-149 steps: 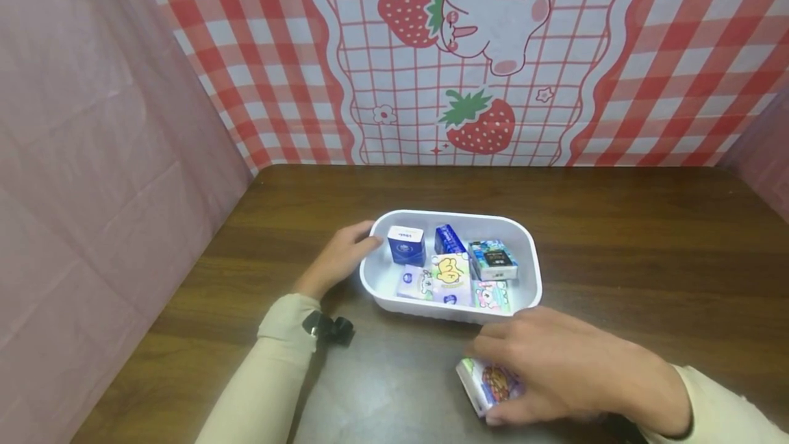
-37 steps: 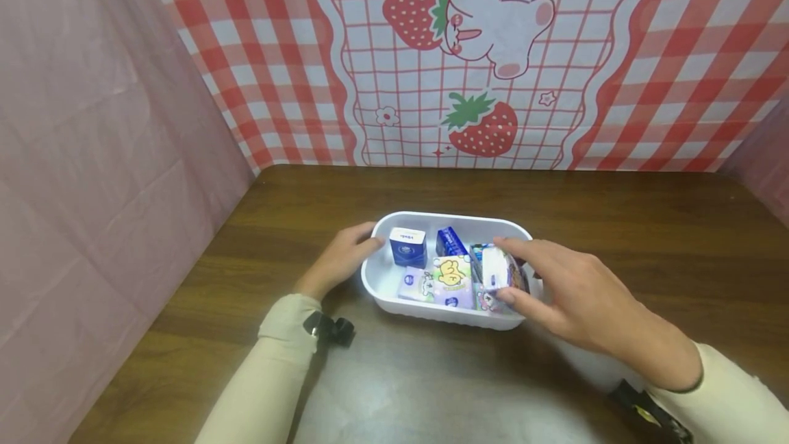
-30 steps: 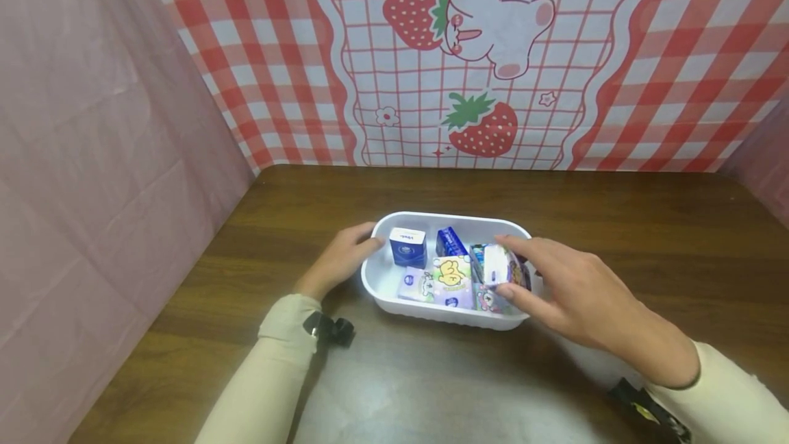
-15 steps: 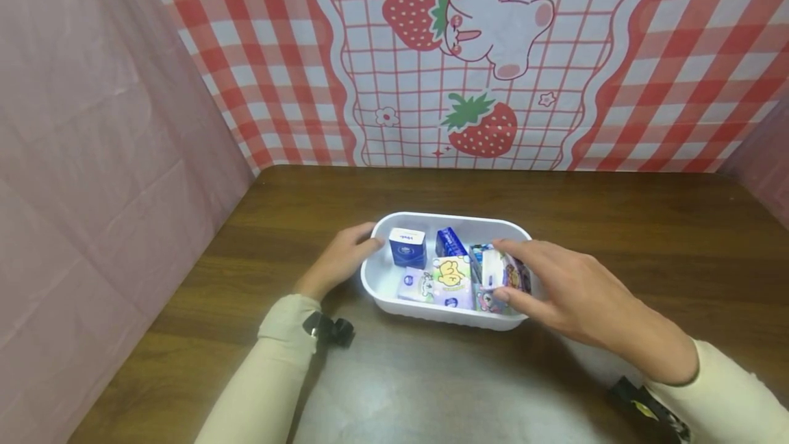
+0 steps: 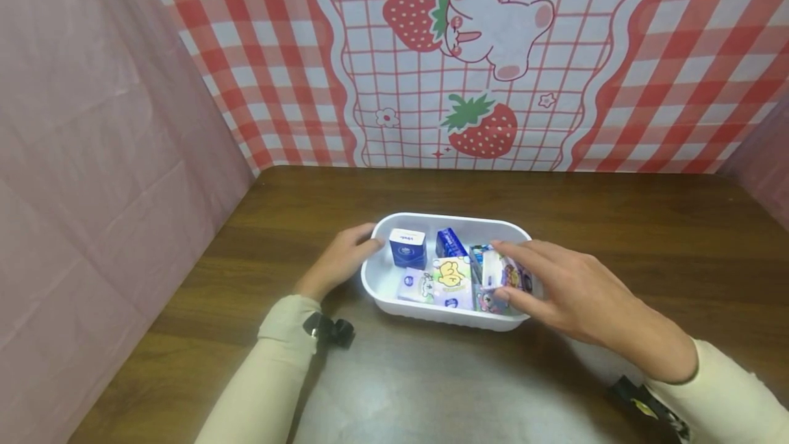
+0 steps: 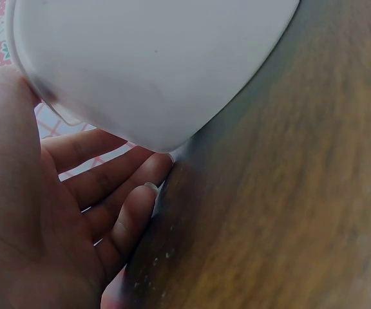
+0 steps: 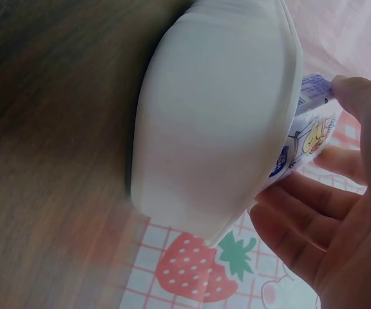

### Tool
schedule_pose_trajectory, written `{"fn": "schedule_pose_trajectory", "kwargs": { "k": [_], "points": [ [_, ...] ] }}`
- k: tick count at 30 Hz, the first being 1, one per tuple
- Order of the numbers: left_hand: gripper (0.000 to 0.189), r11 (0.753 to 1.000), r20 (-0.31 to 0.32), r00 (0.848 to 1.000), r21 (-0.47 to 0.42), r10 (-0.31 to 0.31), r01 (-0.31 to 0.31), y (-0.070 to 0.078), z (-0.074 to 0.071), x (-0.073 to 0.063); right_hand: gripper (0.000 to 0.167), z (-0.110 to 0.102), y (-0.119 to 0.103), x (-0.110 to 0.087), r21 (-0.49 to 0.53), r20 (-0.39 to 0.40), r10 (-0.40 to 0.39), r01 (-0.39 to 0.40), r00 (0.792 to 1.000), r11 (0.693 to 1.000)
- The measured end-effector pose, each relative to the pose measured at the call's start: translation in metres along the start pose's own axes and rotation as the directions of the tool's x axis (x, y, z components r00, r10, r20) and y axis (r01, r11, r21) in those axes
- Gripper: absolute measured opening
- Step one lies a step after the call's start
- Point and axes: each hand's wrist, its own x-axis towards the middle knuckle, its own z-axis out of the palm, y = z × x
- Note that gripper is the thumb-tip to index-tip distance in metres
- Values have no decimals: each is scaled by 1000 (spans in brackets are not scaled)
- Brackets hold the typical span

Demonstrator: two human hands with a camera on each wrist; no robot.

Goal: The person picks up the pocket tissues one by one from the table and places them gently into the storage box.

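A white oval plastic basket stands on the table holding several small tissue packs. My left hand holds its left end, thumb at the rim and fingers along the outer wall, as the left wrist view shows. My right hand pinches a purple-and-white tissue pack with a cartoon print between thumb and fingers, tilted over the basket's right end. In the right wrist view this pack shows above the rim. Beneath it, a blue-green pack and a pink cartoon pack are partly covered.
Inside the basket, a dark blue pack stands upright at the left and another blue pack leans at the back. A yellow cartoon pack and a pale purple one lie in front. A checked cloth hangs behind the table.
Five seconds ago my right hand held the pack on the table before the basket; it has since moved up and over the basket's right end. During the last second both hands barely move.
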Motion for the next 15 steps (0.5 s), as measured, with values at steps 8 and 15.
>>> {"fn": "schedule_pose_trajectory", "kwargs": {
  "k": [8, 15],
  "points": [
    [48, 1000, 2, 1000, 4, -6, 6, 1, 0, 0, 47, 2, 2, 1, 6, -19, -12, 12, 1000, 1000],
    [48, 1000, -5, 1000, 9, 8, -8, 1, 0, 0, 40, 2, 2, 2, 23, 28, 21, -21, 999, 1000]
  ]
}}
